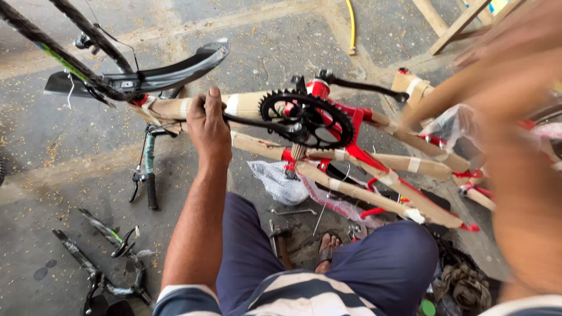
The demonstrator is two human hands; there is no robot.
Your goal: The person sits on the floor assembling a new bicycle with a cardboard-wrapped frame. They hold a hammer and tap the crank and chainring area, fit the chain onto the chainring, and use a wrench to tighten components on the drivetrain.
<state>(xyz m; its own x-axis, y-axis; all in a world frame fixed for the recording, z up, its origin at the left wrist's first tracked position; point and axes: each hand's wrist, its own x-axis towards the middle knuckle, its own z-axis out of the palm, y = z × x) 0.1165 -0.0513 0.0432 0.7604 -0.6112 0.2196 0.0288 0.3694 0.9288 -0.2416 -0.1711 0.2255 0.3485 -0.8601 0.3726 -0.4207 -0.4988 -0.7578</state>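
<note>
A red bicycle frame [357, 131], its tubes wrapped in brown paper, lies upside down in front of me. My left hand [209, 129] is closed around the black crank arm [252, 122] next to the black toothed chainring [307, 117]. My right hand [497, 70] and forearm sweep across the right side as a heavy blur near the wrapped front tubes. Whether it holds anything cannot be made out. A black mudguard [170, 73] and a tyre [58, 52] sit at the upper left.
Black brake parts [108, 257] and a handlebar piece with grip [149, 175] lie on the concrete floor at left. A crumpled plastic bag [281, 181], a wrench [293, 212] and a hammer [281, 243] rest near my sandalled foot [328, 248]. Wooden legs [451, 23] stand at the top right.
</note>
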